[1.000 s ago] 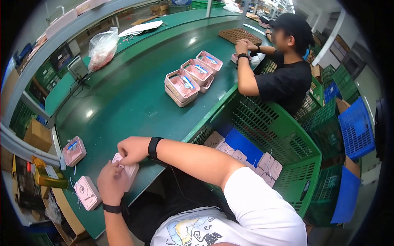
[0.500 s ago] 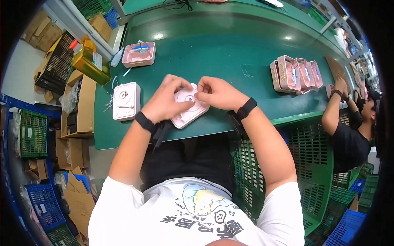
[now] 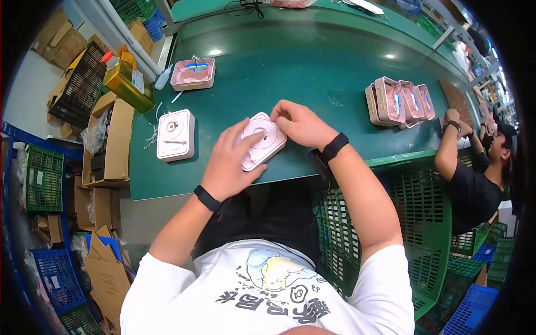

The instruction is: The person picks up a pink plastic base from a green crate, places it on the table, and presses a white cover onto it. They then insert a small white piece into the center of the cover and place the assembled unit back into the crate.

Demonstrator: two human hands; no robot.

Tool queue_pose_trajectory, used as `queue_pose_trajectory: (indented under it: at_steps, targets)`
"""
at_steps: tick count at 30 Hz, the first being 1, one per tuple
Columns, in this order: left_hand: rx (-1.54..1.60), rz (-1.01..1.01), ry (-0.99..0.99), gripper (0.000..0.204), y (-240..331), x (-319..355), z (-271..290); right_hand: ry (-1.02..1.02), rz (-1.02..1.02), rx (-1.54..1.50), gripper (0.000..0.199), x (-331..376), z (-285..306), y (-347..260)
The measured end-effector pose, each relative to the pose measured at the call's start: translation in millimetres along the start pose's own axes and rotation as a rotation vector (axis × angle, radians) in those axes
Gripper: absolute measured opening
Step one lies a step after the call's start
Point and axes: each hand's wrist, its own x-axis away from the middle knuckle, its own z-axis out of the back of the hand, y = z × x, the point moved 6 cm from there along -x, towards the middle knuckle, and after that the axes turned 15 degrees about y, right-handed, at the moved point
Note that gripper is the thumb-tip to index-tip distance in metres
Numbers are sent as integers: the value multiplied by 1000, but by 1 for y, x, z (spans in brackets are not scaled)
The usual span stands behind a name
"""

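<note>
Evidently, the left hand (image 3: 226, 162) spreads over a pale-pink, round-cornered plastic case (image 3: 266, 149) near the edge of the green desk (image 3: 290, 67), touching its circular disc (image 3: 273, 132); the right hand (image 3: 298, 124) curls at its right edge, grip unclear. Disc work seems in hand, calling next for steady support. Beyond, left: 1 open pink shell (image 3: 192, 86).

the left grip (image 3: 230, 157) extends its index finger while the right grip (image 3: 298, 127) curls.
</note>
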Motion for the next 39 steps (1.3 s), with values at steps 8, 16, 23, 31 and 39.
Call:
queue_pose_trajectory:
  at_steps: [8, 16, 23, 31, 39]
  targets:
    - [761, 823, -181, 63, -54, 5, -6, 303, 765, 195, 58, 22, 1, -78]
    - [1322, 1315, -300, 65, -41, 7, 9, 160, 628, 362, 96, 34, -19, -81]
    - [56, 523, 229, 61, -104, 15, 94, 545, -264, 1044, 100, 7, 94, -2]
    - [-107, 387, 137, 85, -111, 51, 85, 504, -385, 1412, 70, 10, 158, 24]
    - [153, 439, 86, 124, -86, 21, 59, 310, 1, 583, 59, 18, 36, -64]
